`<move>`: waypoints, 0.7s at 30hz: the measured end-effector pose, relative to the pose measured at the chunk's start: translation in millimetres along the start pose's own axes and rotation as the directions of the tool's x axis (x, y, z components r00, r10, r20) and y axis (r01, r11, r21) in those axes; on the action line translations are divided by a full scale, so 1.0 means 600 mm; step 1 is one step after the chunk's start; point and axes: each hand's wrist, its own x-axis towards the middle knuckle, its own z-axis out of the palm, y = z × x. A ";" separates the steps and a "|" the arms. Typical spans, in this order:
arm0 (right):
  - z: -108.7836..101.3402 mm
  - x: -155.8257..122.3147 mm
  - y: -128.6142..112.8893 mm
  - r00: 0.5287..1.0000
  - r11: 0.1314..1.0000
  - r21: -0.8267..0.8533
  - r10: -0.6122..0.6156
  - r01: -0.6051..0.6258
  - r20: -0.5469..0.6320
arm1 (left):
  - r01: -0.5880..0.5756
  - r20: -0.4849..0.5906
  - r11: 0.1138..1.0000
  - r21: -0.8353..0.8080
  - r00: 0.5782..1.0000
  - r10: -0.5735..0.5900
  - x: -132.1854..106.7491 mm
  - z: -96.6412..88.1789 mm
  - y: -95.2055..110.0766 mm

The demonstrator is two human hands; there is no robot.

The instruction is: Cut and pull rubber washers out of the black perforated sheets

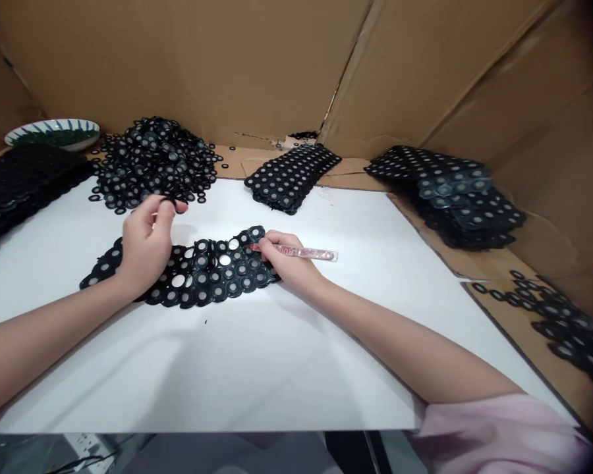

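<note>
A black rubber sheet of joined rings (233,287) lies across the white table in front of me. Several of its openings show bright white, while the others have grey centres. My left hand (147,247) is raised over the sheet's left part, thumb and fingers pinched on a small black ring (168,199). At the sheet's right end, my right hand (289,260) is closed around a slim tool with a clear handle (321,254) and red lettering. The tool's reddish tip points left onto the sheet; its exact kind is unclear.
A heap of loose black rings (153,161) stands at the back left, beside a bowl (91,125) of dark green bits. Stacked ring sheets lie at the far left (24,178), back centre (294,172) and right (454,191). Cardboard walls (202,59) enclose the white table (257,375).
</note>
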 end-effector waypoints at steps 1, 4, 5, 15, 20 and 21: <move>-0.001 0.001 0.000 1.000 1.000 -0.003 -0.020 0.020 -0.001 | -0.068 0.024 0.995 0.068 0.998 0.066 -0.001 -0.001 0.000; -0.004 0.001 -0.003 0.992 0.994 -0.063 -0.094 0.089 -0.089 | -0.282 0.137 0.932 0.229 0.957 0.256 -0.011 -0.001 0.006; -0.005 0.000 -0.005 0.982 0.988 -0.105 -0.129 0.115 -0.139 | -0.351 0.164 0.896 0.272 0.934 0.317 -0.017 -0.001 0.010; 0.013 -0.040 -0.024 0.609 0.353 -0.602 -0.737 0.716 0.292 | -0.832 0.450 0.482 0.274 0.554 0.700 -0.058 -0.001 0.030; 0.016 -0.037 -0.031 0.645 0.364 -0.575 -0.643 0.733 0.414 | -0.804 0.489 0.546 0.236 0.584 0.648 -0.063 0.001 0.032; 0.009 -0.035 -0.031 0.640 0.375 -0.560 -0.651 0.739 0.409 | -0.797 0.491 0.558 0.233 0.592 0.640 -0.062 0.000 0.033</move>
